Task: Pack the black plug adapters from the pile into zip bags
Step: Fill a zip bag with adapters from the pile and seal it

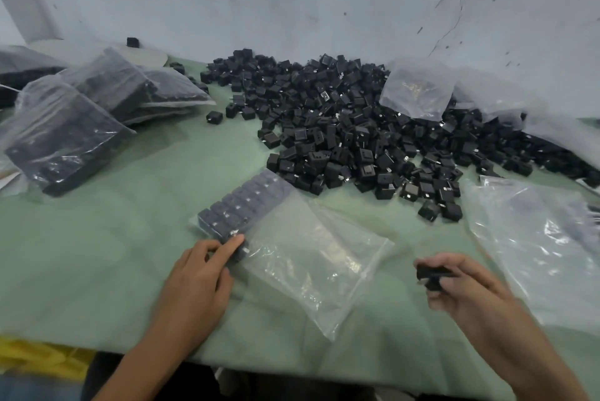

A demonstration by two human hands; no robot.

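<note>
**Right hand** (pixel 461 287): grip closed round one black adapter (pixel 433 273). Held clear of the counter (pixel 97 254), near the right edge of the zip bag (pixel 311 257) but apart from it. Slightly blurred, so no telling which way the prongs face.

**Left hand** (pixel 201 270): grip narrow, fingers (pixel 232 243) curled onto the near left corner of the same bag. Pinning the end piece of the packed row (pixel 243 202) through the plastic. Thumb position not clear.

**Zip bag:** flat on the counter between the two hands. Filled only along its far left edge, with adapters set side by side in a tidy block. Remainder slack and see-through. Mouth apparently on the side toward the right hand, though hard to confirm in clear plastic.

**Surroundings**
- Beyond the bag: the pile (pixel 357 127) of loose adapters, large, banked against the wall, with one crumpled bag (pixel 415 89) lying on top.
- To the left: filled bags (pixel 65 134), leaning on one another.
- To the right: flat empty bags (pixel 535 244).

**Step in hand (judged):** filling of the current bag, early in its fill. One adapter picked and not yet inserted. Task as a whole far from done, to go by the size of the pile.

**Next move (judged)**
- Held adapter to be carried to the mouth of the bag.
- Then slid across the slack plastic and seated square against the packed row, facing the same way as its neighbours.
- Left grip needed as an anchor, lest the bag slide or the row topple under the push.
</note>
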